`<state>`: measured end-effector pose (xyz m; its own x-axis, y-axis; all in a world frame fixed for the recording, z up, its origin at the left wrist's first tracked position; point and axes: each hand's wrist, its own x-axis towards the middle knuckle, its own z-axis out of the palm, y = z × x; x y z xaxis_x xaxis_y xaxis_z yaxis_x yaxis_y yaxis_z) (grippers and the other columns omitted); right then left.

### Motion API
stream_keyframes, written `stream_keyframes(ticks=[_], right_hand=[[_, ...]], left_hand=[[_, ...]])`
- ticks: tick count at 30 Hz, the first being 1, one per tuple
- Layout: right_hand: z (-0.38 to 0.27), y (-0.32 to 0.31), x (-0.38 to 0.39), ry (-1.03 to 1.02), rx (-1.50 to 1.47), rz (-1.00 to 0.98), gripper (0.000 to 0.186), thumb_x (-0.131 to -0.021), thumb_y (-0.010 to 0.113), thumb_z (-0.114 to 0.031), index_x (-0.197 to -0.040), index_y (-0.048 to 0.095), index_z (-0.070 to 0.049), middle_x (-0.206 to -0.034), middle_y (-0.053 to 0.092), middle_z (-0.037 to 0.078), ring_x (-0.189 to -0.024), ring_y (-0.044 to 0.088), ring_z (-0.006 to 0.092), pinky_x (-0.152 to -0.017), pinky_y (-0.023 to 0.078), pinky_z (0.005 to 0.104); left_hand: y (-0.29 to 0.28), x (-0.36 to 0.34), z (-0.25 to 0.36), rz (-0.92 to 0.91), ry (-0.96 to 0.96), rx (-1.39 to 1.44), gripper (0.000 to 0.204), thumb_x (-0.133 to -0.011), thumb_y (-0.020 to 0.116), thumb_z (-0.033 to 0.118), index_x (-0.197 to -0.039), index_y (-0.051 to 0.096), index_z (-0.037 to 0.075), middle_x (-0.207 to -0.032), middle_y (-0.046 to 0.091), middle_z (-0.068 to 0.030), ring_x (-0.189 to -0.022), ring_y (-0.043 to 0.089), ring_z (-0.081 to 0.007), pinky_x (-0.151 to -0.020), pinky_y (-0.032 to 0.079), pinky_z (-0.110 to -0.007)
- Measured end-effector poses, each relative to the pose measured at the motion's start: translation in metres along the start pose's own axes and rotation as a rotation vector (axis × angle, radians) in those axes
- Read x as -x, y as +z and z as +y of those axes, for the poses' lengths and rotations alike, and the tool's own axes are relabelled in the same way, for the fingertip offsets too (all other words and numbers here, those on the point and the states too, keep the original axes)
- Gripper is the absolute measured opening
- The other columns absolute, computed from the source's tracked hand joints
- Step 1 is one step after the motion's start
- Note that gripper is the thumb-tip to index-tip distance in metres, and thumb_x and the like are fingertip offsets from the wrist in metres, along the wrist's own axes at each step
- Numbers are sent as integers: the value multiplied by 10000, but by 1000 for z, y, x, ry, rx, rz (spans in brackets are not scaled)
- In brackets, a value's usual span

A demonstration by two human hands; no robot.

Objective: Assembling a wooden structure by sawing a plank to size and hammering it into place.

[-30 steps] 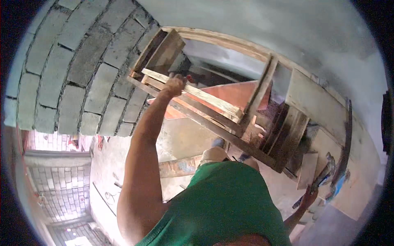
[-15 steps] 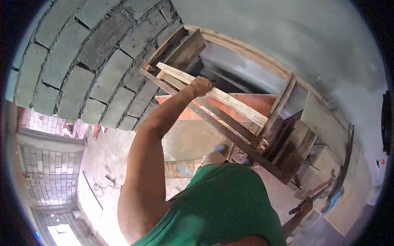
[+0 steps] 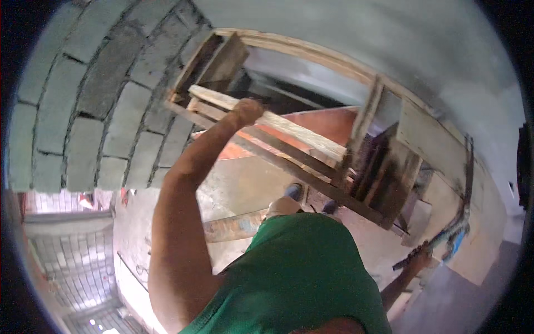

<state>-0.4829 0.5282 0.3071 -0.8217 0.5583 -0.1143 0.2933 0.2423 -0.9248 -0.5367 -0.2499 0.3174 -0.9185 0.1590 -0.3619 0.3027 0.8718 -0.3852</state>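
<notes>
Gripping a pale wooden plank (image 3: 267,119), left hand (image 3: 246,110) reached up and forward, fingers wrapped shut around plank's upper edge. Plank long, rough-sawn, light tan, running slantwise from upper left down to right, lying across top of a timber frame (image 3: 311,167). Below it, two darker slats of same frame, roughly parallel, dirt-stained. Right end of plank met an upright post (image 3: 364,125) of frame; touching or just beside, could not tell.

Right hand (image 3: 421,257) low at far right, closed on a dark narrow bar-like tool (image 3: 439,242); exact kind too small to tell. Something blue beside that tool, unclear.

Around: grey block wall (image 3: 94,106) at left, mortar joints showing, frame's left end close against it. Smooth grey plastered surface (image 3: 361,39) above and to right. Reddish-orange surface (image 3: 328,119) seen through frame behind plank. Stack of dark boards (image 3: 389,178) standing at frame's right end. Green shirt (image 3: 300,273) filled lower middle, hiding ground beneath. Shoes (image 3: 295,192) just visible past shirt. Another loose board (image 3: 233,225) lay on dusty floor between forearm and shirt. Brick paving at lower left.
</notes>
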Motion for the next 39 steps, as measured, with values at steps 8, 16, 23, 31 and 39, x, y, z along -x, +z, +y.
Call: stream_keyframes(ticks=[8,16,23,31,39], right_hand=[[-73,48,27,-181,-198,-126,257,-918,595,-208,-1099,590,-27,-718,586,32,-586,531,128,-523,444,283],[-104,90,35,-121,-34,-507,342,-868,678,-177,-1155,566,-29,-781,598,19,-626,547,100,-547,446,257],[-106,207,108,-194,582,-955,462,-859,673,-305,-1204,538,-30,-1098,625,184,-958,634,324,-820,508,403],[-121,214,106,-103,535,-1087,430,-893,628,-284,-1208,535,-6,-921,620,140,-856,583,229,-787,459,368],[-197,238,116,-425,483,-998,374,-919,587,-261,-1163,542,19,-777,574,55,-709,540,143,-656,453,319]], left_hand=[[7,20,-11,154,79,-297,459,-824,529,141,-1248,492,-29,-829,653,-147,-723,648,-246,-550,507,-391],[12,0,-8,43,10,-96,390,-876,508,161,-1244,481,33,-878,654,-160,-745,652,-273,-572,518,-387],[31,3,-1,220,37,-121,231,-886,500,174,-1077,568,62,-736,629,-101,-647,627,-243,-528,478,-388],[33,12,29,237,-72,216,134,-864,536,150,-888,653,88,-743,660,-137,-689,665,-299,-594,514,-424],[15,26,35,208,-222,324,191,-855,521,136,-967,650,51,-765,663,-119,-758,658,-286,-758,503,-424]])
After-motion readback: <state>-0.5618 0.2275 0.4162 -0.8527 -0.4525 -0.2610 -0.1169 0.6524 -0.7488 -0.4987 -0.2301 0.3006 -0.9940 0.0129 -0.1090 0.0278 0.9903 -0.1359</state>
